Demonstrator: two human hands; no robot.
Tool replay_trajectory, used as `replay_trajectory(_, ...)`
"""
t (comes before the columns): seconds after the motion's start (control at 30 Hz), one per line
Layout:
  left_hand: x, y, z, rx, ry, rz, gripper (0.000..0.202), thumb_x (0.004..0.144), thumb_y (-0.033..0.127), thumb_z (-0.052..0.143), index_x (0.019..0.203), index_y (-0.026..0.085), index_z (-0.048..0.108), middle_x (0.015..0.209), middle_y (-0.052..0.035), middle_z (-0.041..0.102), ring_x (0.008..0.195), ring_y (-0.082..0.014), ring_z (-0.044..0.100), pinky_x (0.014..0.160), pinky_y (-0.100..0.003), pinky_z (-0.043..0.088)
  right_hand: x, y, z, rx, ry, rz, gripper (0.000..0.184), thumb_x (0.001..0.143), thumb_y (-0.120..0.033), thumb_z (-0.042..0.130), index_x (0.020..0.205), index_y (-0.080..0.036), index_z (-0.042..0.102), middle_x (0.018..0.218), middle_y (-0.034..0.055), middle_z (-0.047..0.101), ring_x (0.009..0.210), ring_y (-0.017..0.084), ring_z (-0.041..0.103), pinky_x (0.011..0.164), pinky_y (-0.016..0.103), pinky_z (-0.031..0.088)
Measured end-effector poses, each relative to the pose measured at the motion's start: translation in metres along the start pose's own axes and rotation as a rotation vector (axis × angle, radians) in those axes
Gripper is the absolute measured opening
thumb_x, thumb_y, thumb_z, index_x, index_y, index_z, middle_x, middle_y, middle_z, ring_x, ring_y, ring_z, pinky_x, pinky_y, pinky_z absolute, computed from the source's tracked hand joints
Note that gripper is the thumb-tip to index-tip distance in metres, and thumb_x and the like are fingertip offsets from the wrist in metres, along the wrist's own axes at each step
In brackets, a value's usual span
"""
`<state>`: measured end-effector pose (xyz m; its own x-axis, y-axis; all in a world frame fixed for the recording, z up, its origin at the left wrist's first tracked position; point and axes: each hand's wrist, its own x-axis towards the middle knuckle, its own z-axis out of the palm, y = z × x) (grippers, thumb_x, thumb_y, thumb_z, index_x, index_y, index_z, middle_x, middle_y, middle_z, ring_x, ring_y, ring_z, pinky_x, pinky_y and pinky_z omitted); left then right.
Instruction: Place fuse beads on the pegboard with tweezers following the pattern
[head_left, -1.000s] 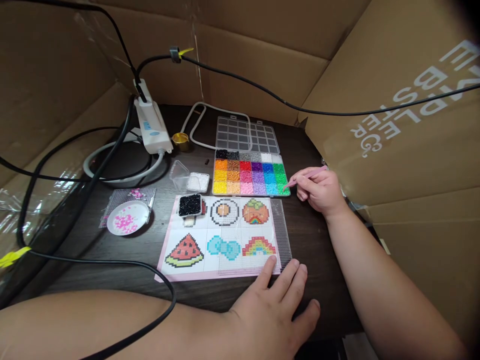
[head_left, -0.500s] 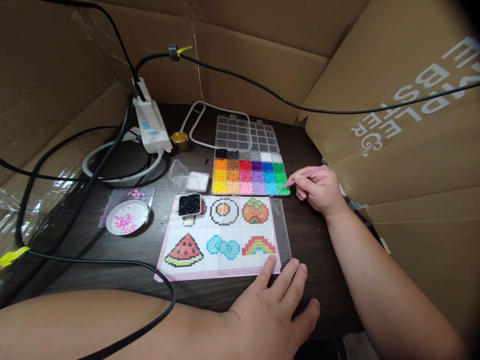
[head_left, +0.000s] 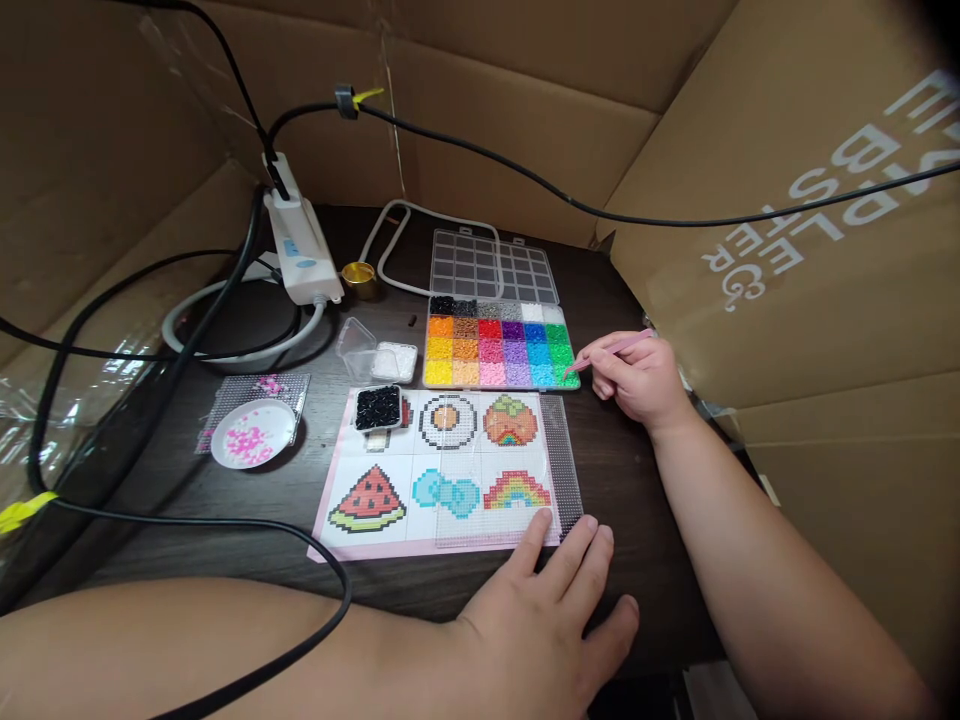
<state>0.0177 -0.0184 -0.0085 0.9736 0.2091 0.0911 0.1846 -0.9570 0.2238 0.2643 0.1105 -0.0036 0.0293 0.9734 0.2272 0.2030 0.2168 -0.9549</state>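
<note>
Cardboard walls (head_left: 517,95) hem tabletop (head_left: 645,545); right hand (head_left: 634,376) pinches tweezers (head_left: 628,344) at bead case (head_left: 472,387); left hand (head_left: 546,600) spread at edge of pegboard (head_left: 564,445).

Pegboard (head_left: 562,440) clear plastic (faintly glossy); pattern sheet (head_left: 343,462) paper; tabletop (head_left: 247,548) wood-grained; walls (head_left: 517,90) matt cardboard.

Head view, looking forward and down

Soft, rather dim light leaves the counter (head_left: 630,500) dark, with shadow at the right of the white dish (head_left: 277,424). Glare streaks the clear plastic (head_left: 94,378). Wide-angle distortion stretches the edges; the upper right corner is blackened.
</note>
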Motion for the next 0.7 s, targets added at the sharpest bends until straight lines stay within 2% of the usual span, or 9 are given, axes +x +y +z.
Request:
replay_trajectory(0.3,0.0005,-0.0016,-0.0006,0.002,-0.001,0.004,0.059,0.091,0.053,0.05,0.142,0.025,0.046,0.156,-0.0237,0.031,0.147,-0.0387,0.027,0.109,-0.061,0.012,-0.0004,-0.0032,0.0007,-0.058,-0.02,-0.008,0.022,0.088,-0.031,0.067,0.078,-0.013,0.075,0.055,0.0008,0.059,0.04,0.007,0.046,0.04,0.023,0.034)
replay_trajectory(0.7,-0.0004,0.0001,0.0023,-0.001,0.021,-0.004,0.063,0.088,0.056,0.053,0.142,0.025,0.046,0.156,-0.0241,0.03,0.147,-0.039,0.026,0.109,-0.061,0.01,-0.0008,-0.0009,-0.0006,0.0,0.006,-0.003,0.021,0.087,-0.031,0.068,0.078,-0.014,0.075,0.061,0.0026,0.064,0.039,0.006,0.046,0.038,0.023,0.035)
